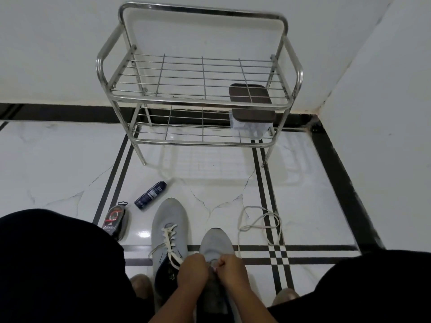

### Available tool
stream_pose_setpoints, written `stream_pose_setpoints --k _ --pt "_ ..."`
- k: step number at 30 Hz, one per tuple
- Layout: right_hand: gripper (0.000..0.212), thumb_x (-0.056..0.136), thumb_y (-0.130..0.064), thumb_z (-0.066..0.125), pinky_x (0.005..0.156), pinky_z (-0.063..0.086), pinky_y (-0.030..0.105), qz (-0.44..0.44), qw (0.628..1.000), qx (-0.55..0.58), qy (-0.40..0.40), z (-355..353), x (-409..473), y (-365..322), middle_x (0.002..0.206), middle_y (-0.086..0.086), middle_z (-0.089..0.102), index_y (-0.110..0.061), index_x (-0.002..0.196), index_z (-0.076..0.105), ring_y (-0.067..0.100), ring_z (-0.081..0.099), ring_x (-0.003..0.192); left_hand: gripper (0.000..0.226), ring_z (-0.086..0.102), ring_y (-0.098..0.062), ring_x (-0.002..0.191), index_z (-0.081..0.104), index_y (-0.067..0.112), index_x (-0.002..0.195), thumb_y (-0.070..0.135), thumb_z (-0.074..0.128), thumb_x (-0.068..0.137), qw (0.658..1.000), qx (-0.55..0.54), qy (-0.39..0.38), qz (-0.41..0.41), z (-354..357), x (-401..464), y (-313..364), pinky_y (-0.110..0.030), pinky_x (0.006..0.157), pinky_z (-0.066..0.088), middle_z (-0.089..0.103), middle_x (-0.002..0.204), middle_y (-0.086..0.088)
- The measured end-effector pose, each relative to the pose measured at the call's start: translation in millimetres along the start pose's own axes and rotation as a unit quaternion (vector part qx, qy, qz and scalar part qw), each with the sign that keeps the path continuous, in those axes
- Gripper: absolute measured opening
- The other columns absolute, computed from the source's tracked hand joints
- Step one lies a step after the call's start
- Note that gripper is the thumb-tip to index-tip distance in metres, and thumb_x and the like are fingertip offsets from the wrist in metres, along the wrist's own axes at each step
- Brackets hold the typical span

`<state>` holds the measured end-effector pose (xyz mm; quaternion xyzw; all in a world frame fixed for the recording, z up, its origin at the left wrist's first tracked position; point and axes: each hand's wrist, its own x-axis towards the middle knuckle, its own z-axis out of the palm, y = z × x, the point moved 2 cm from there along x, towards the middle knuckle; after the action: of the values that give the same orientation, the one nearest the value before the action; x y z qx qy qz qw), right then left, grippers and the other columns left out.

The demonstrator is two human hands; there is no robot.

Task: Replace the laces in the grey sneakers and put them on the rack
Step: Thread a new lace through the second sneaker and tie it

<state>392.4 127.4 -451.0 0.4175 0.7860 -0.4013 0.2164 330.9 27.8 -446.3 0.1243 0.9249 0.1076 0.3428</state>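
One lidded container (253,120) sits at the right end of the metal rack's (203,99) lower shelf, at about one o'clock from the hands; its dark brown lid (250,95) is on, its sides are clear, and what is inside cannot be told. The rack has two wire shelves, and the upper one carries nothing that shows.

Two grey sneakers stand side by side on the tiled floor (314,194) at six o'clock, toes toward the rack. The left sneaker (169,220) is threaded with one cream lace (169,241), its ends trailing loose toward the heel. The right sneaker (217,241) lies just beside it, touching or nearly so. Both hands meet over its tongue: the left hand (192,269) has its fingers curled down onto the shoe, and the right hand (233,268) is closed in a fist-like grip, pinching a small pale bit at the eyelets; whether the left pinches the same bit cannot be told.

A second cream lace (260,223) lies loose in loops on the floor at two o'clock from the hands. At eleven o'clock lie one dark blue spray can (150,195) on its side and one black shoe-polish pack (114,221), near each other but apart. Dark-clad knees frame the lower corners.
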Motion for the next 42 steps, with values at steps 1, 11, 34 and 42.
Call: stream_pose_setpoints --k 1,11,34,42 --pt "0.02 0.086 -0.029 0.051 0.084 0.048 0.028 0.005 1.0 0.002 0.011 -1 0 0 0.101 0.002 0.069 -0.026 0.068 0.057 0.022 0.063 0.097 0.028 0.062 -0.02 0.106 0.066 0.009 0.107 0.017 0.042 0.096 1.0 -0.003 0.003 0.002 1 2 0 -0.024 0.086 0.046 0.066 0.113 -0.007" --pt "0.016 0.081 -0.023 0.049 0.075 0.047 0.029 -0.007 0.997 -0.077 -0.001 -2 9 -2 0.093 0.003 0.065 -0.026 0.071 0.061 0.018 0.054 0.078 0.026 0.064 -0.021 0.097 0.071 0.013 0.097 0.018 0.046 0.091 0.999 0.013 -0.019 0.033 -1 7 2 -0.026 0.08 0.047 0.068 0.103 -0.006" --pt "0.041 0.079 -0.019 0.066 0.077 0.052 0.026 -0.015 0.997 0.073 0.036 3 5 11 0.078 -0.01 0.071 -0.046 0.048 0.062 0.013 0.066 0.08 0.023 0.063 -0.022 0.096 0.068 0.011 0.091 0.025 0.05 0.091 0.995 0.022 -0.02 0.096 -2 4 3 -0.028 0.078 0.046 0.068 0.1 -0.009" --pt "0.038 0.077 -0.016 0.069 0.084 0.053 0.03 0.005 0.989 0.144 0.025 9 9 19 0.076 -0.012 0.072 -0.043 0.051 0.066 0.01 0.067 0.081 0.014 0.062 -0.023 0.103 0.068 0.017 0.087 0.018 0.055 0.087 0.992 0.002 -0.07 0.105 -6 4 4 -0.027 0.083 0.044 0.067 0.106 -0.008"
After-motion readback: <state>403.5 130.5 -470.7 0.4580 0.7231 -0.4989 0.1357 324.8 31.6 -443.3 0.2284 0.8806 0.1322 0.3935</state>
